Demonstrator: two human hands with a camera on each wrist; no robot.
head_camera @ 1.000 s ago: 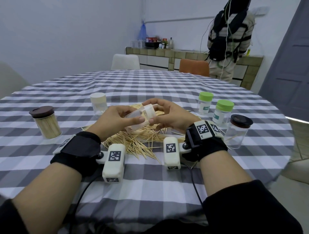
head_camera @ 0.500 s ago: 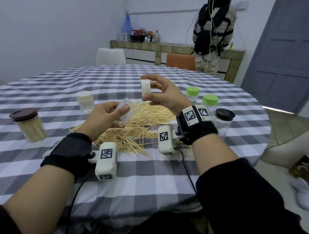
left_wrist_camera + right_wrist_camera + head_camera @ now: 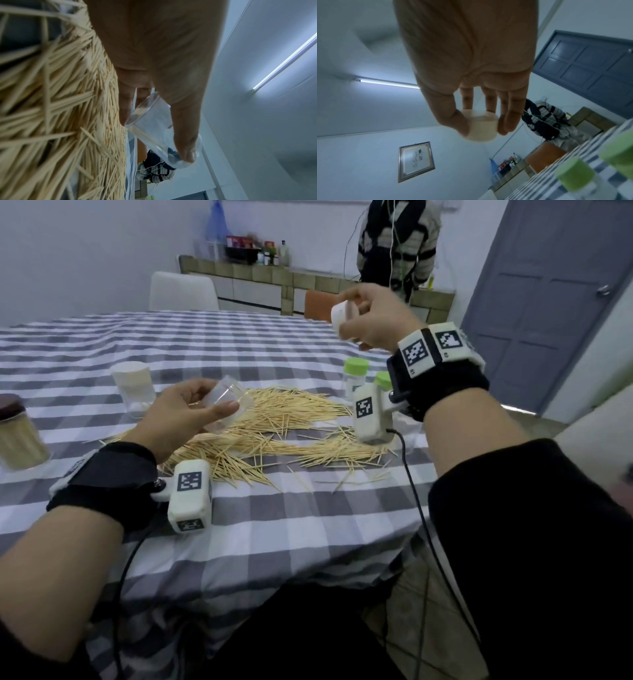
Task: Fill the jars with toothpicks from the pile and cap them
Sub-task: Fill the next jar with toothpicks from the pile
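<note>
My left hand (image 3: 191, 412) grips a small clear jar (image 3: 227, 402) with no cap, tilted on its side just above the toothpick pile (image 3: 274, 433). In the left wrist view the thumb lies along the clear jar (image 3: 159, 129), and the toothpick pile (image 3: 60, 108) spreads to its left. My right hand (image 3: 373, 316) is raised high at the far right and pinches the jar's white cap (image 3: 340, 320) between thumb and fingers. The right wrist view shows the white cap (image 3: 481, 128) at the fingertips.
A checked cloth covers the round table (image 3: 274, 525). At the left stand a brown-lidded jar (image 3: 17, 436) full of toothpicks and a white-capped jar (image 3: 133, 385). Two green-capped jars (image 3: 356, 374) stand at the right. A person (image 3: 397, 248) stands by the back counter, near two chairs.
My right hand has pulled the white cap off the jar and lifted it up and to the right. My left hand has kept the open jar over the pile.
</note>
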